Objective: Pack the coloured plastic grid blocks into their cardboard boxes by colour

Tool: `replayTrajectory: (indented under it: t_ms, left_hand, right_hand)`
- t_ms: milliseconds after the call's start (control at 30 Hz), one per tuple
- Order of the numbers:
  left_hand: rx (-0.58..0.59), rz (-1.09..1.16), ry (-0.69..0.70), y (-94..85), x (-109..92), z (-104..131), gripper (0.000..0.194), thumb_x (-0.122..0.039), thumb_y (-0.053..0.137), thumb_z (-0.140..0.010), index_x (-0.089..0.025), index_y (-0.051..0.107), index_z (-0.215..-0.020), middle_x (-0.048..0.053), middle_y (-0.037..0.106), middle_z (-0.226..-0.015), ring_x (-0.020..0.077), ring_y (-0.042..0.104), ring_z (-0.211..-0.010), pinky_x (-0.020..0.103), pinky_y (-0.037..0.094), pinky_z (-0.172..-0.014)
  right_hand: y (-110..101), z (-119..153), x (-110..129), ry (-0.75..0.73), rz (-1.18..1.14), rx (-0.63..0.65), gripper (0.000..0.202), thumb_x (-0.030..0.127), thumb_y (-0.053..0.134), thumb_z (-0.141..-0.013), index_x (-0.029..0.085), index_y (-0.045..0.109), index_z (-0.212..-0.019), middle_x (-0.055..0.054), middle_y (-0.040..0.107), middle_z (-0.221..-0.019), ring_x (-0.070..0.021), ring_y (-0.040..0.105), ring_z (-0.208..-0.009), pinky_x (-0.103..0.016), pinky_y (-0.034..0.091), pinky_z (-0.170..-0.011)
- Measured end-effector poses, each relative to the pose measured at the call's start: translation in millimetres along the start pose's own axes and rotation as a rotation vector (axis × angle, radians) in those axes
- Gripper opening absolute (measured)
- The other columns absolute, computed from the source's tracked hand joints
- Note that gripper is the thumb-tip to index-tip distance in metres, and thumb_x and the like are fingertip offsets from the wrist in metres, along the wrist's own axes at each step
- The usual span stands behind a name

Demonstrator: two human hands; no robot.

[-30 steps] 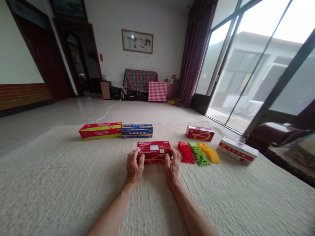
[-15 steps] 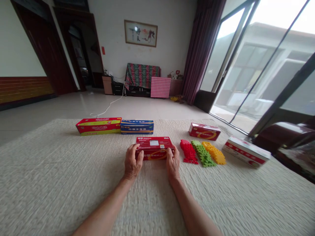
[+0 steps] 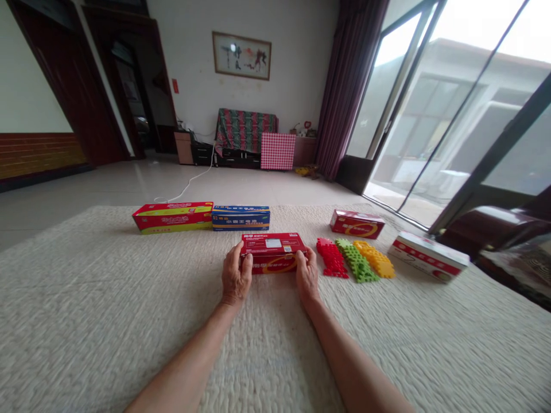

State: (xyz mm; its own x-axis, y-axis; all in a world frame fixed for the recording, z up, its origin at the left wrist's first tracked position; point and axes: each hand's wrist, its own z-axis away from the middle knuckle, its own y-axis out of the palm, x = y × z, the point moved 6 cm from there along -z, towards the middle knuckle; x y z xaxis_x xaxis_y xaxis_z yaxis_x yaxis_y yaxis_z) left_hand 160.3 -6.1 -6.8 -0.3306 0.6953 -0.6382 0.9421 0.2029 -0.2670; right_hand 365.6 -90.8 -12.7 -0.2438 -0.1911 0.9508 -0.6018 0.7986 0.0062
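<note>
A red cardboard box (image 3: 274,264) with white print and a yellow curved stripe lies on the cream quilted cover in front of me. My left hand (image 3: 236,276) grips its left end, thumb on the near face. At the right end, my right hand (image 3: 307,273) closes on it the same way. Just behind stands a blue box (image 3: 241,219), touching a longer red and yellow-green box (image 3: 173,219) on its left. Right of my right hand lie red (image 3: 332,258), green (image 3: 357,261) and yellow (image 3: 374,259) notched plastic pieces in rows.
A second red box (image 3: 357,225) stands behind the plastic pieces, and a white and red box (image 3: 429,257) sits at far right. The quilted cover (image 3: 107,321) ends at a tiled floor. A white cable (image 3: 189,182) runs across the tiles. Glass doors (image 3: 447,115) are on the right.
My view has shifted slightly. Both hands still hold the red box by its ends, and it sits slightly farther right relative to the blue box. The other boxes and plastic pieces stay put.
</note>
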Motion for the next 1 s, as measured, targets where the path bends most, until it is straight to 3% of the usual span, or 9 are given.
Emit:
replayTrajectory:
  t_ms: [267, 600, 1000]
  left_hand:
    - [0.009, 0.049, -0.08, 1.6, 7.7, -0.5, 0.044, -0.036, 0.052, -0.087, -0.018, 0.052, -0.127, 0.013, 0.061, -0.121, 0.0257, 0.058, -0.11, 0.043, 0.046, -0.095]
    - [0.024, 0.153, -0.109, 0.0, 11.5, -1.0, 0.051, -0.027, 0.05, -0.084, -0.017, 0.046, -0.134, 0.014, 0.053, -0.133, 0.0277, 0.049, -0.124, 0.046, 0.038, -0.106]
    - [0.13, 0.371, -0.305, 6.2, 19.8, -2.6, 0.066, -0.019, 0.05, -0.077, -0.021, 0.038, -0.142, 0.008, 0.046, -0.144, 0.0263, 0.043, -0.132, 0.045, 0.033, -0.112]
  right_hand:
    - [-1.9, 0.3, 4.0, -0.027, -0.016, 0.009, 0.04, 0.043, 0.049, -0.08, 0.017, 0.057, -0.109, -0.008, 0.066, -0.106, -0.0236, 0.058, -0.097, -0.036, 0.045, -0.085]
    - [4.4, -1.0, 7.4, -0.065, -0.084, 0.074, 0.043, 0.034, 0.05, -0.071, 0.018, 0.058, -0.11, -0.005, 0.069, -0.097, -0.0255, 0.058, -0.094, -0.038, 0.045, -0.085]
    - [9.7, -6.7, -12.7, -0.087, -0.229, 0.179, 0.055, 0.026, 0.048, -0.07, 0.019, 0.053, -0.124, -0.004, 0.066, -0.112, -0.023, 0.058, -0.1, -0.036, 0.046, -0.087]
